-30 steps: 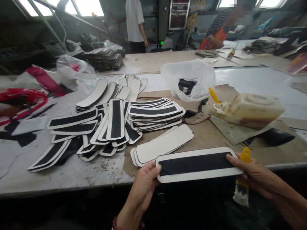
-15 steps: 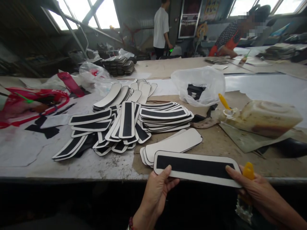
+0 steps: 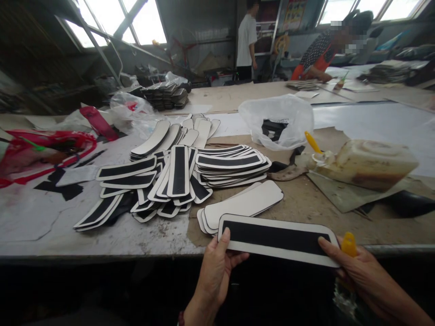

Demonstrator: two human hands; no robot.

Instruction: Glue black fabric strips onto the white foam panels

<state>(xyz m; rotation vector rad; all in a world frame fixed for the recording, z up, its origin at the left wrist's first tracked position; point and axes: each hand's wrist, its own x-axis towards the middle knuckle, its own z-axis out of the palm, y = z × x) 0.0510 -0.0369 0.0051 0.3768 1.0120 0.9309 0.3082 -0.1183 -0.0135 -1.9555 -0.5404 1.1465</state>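
A long white panel with a black strip down its middle [image 3: 275,236] is held level at the table's front edge. My left hand [image 3: 214,269] grips its left end, thumb on top and fingers beneath. On the right end presses the thumb of my right hand [image 3: 365,269], which also holds a yellow-handled brush [image 3: 348,244] with pale, clotted bristles hanging below. Just behind the panel lie several plain white panels [image 3: 243,203], overlapping. Beyond them are a neat stack of black-striped panels [image 3: 234,165] and a loose heap of the same kind [image 3: 178,174].
A glue-stained plastic jug [image 3: 374,163] lies at right with another yellow handle [image 3: 312,142] at its mouth. A clear plastic bag [image 3: 295,117] holds dark pieces. Red bags [image 3: 50,151] lie left. Across the table, one person bends over work; another person stands farther back.
My left thumb has slid left to the panel's end. The view has shifted slightly, and the standing person in the background appears farther right. Both hands keep hold of the panel.
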